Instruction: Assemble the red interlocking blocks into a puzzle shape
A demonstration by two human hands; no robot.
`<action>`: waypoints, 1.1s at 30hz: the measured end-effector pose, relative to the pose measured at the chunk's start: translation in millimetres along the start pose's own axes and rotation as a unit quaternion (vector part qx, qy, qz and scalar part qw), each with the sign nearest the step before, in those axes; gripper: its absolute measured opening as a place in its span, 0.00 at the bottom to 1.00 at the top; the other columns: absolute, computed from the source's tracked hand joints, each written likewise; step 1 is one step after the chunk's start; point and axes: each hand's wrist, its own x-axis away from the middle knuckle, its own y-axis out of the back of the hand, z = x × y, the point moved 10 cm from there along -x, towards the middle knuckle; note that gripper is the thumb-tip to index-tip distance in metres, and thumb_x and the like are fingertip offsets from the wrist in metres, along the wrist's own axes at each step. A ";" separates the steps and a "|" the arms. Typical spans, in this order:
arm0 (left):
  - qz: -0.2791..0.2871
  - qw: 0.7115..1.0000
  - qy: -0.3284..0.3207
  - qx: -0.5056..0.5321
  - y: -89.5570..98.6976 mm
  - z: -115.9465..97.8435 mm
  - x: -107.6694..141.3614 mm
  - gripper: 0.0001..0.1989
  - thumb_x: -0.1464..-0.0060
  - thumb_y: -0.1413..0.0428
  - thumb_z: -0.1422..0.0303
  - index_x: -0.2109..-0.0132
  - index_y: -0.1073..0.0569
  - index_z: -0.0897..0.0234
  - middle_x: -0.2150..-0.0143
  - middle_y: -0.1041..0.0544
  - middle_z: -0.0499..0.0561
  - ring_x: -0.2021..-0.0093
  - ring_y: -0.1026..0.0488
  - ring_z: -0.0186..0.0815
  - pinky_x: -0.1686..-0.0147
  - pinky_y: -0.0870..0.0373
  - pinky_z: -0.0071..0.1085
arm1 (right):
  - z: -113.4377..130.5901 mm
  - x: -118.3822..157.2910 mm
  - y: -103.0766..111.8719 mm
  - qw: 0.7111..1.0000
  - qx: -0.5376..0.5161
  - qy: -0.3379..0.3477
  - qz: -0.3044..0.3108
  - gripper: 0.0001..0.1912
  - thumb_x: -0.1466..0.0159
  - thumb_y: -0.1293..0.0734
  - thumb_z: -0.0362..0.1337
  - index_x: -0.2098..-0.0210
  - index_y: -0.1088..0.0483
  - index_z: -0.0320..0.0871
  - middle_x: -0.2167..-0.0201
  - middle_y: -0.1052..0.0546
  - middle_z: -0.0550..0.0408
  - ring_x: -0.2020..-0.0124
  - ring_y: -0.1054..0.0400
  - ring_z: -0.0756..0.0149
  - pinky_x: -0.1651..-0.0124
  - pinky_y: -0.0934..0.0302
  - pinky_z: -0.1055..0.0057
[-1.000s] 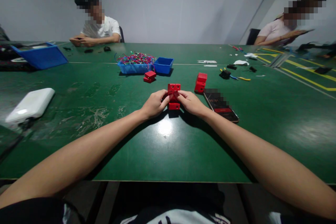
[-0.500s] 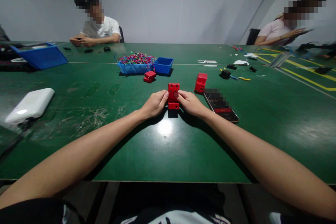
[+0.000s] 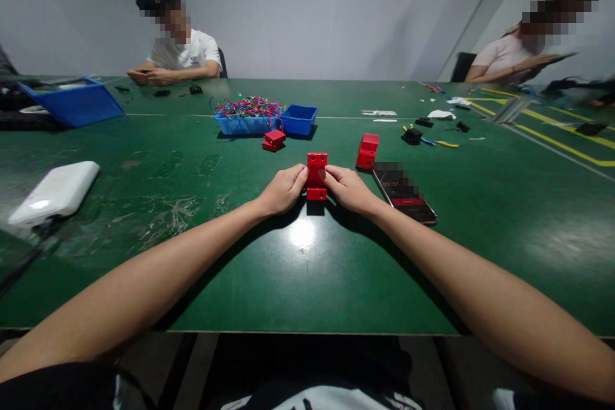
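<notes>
Between my two hands is a red block-like part [image 3: 316, 176] with small round holes in its upper and lower ends. My left hand [image 3: 286, 189] grips its left side, thumb against the edge. From the right, my right hand [image 3: 348, 187] pinches the same part, its thumb lying over the red face. The undersides and the other fingertips are hidden. Beyond my right hand stands a similar red block [image 3: 368, 152], beside a dark phone [image 3: 404, 193] lying on the table. Another red piece [image 3: 274, 140] sits farther off, to the left of the held part.
A blue bin [image 3: 247, 126] heaped with coloured wires stands beside a smaller blue bin [image 3: 298, 120] on the green table [image 3: 307, 288]. At left are a white box with a cable [image 3: 57, 191] and a tilted blue tray [image 3: 79, 106]. Two people sit across the table.
The red part in my hands has shifted very slightly to the left. Both hands keep their grip, and the surrounding things stay in place.
</notes>
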 end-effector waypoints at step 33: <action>-0.012 1.000 -0.020 -0.007 2.3 -5.0 2.2 0.17 0.32 0.60 0.61 0.67 0.37 0.62 0.70 0.30 0.49 0.70 0.33 0.34 0.66 0.36 0.31 | 1.1 -0.7 0.1 1.000 0.001 0.001 -0.001 0.22 0.31 0.44 0.48 0.60 0.24 0.41 0.60 0.19 0.49 0.57 0.26 0.57 0.51 0.38 0.65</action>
